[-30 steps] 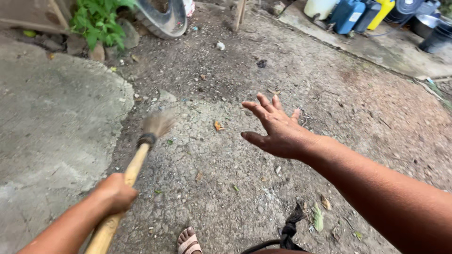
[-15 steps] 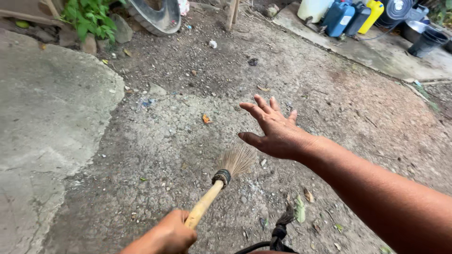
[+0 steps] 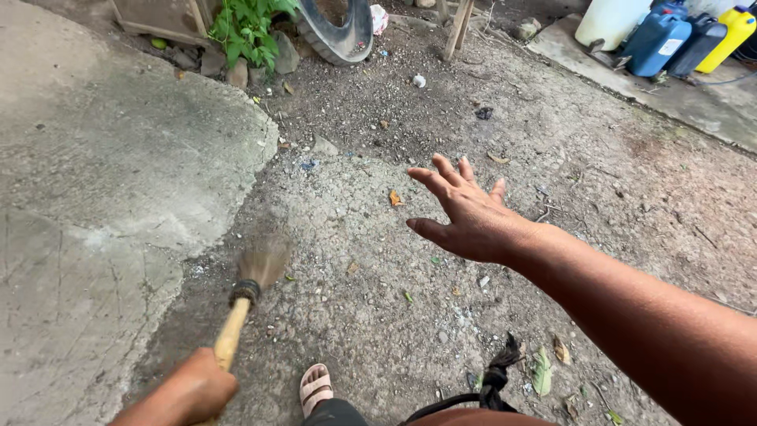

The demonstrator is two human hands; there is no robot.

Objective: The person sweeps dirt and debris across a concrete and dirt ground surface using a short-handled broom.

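My left hand (image 3: 193,390) grips the wooden handle of a broom (image 3: 233,330) at the bottom left. Its bristle head (image 3: 262,262) is blurred over the dirt, close to the edge of the concrete slab (image 3: 118,173). My right hand (image 3: 465,213) is held out in the air over the ground, palm down, fingers spread, holding nothing. Dry leaves (image 3: 395,198) and small bits of litter lie scattered on the packed earth between the two hands. My foot in a pink sandal (image 3: 315,386) shows at the bottom edge.
A tyre (image 3: 339,31) and a green plant (image 3: 248,28) stand at the top. Blue and yellow jerrycans (image 3: 670,39) and a white container (image 3: 611,20) sit on a concrete strip at the top right. A wooden post (image 3: 459,24) rises nearby.
The broom head has swung from the middle of the ground back to the left, toward the concrete slab. The right hand has stayed spread in the air. The view has shifted slightly.
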